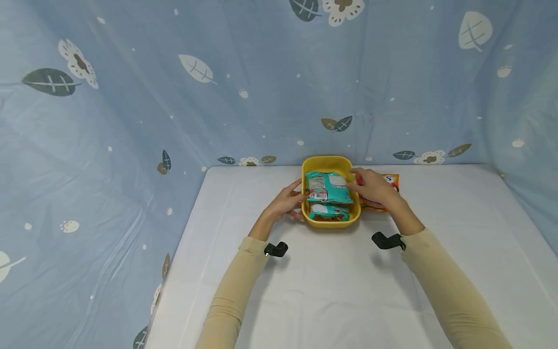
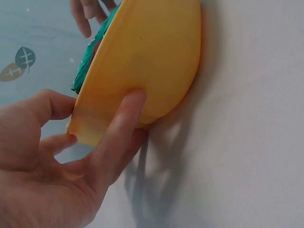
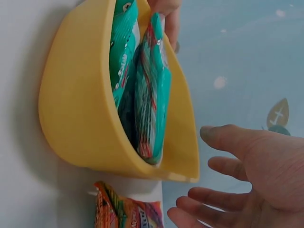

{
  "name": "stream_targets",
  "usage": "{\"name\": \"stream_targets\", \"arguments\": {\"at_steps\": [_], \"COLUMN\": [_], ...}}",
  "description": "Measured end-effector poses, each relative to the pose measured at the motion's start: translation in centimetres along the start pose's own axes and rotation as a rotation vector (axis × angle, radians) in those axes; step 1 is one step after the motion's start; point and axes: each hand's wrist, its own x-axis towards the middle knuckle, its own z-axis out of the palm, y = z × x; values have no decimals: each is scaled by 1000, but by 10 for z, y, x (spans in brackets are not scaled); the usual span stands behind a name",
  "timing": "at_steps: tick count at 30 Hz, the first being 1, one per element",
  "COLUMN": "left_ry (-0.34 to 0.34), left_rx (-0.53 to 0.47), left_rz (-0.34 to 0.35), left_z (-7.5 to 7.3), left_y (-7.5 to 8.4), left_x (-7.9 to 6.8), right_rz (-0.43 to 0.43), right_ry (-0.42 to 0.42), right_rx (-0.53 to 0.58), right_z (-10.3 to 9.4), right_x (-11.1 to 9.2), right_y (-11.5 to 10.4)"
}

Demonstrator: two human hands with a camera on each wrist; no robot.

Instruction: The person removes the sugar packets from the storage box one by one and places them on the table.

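A yellow plastic bin [image 1: 328, 224] stands near the table's back edge. It holds teal snack packets [image 1: 329, 187], one leaning on another. On the bin's left side, my left hand [image 1: 285, 201] touches the wall and rim with spread fingers. In the left wrist view, a finger [image 2: 121, 121] of it lies straight in front of the bin's outer wall. My right hand [image 1: 375, 186] hovers at the bin's right edge, above an orange snack packet [image 1: 392, 182]. The right wrist view shows its fingers [image 3: 218, 197] spread and loosely bent, with nothing between them.
A white-covered table [image 1: 331, 291] spreads under both arms. Behind it and along the left hangs a blue curtain [image 1: 261, 111] with leaf and flower prints, close to the bin's back. The orange packet [image 3: 126, 213] lies right beside the bin.
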Motion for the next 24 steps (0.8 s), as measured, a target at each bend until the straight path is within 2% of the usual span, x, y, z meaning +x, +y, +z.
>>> {"name": "stream_targets", "arguments": {"at_steps": [15,24], "left_ry": [1,19], "left_rx": [-16,-35], "left_rz": [24,9], "left_z": [2,2], "left_y": [-1,-2], "left_x": [1,0], "right_rz": [9,3], "right_ry": [12,7], "right_rx": [-11,-5], "right_z": [4,9], "right_x": [5,8], "right_y": [-19,-25]}}
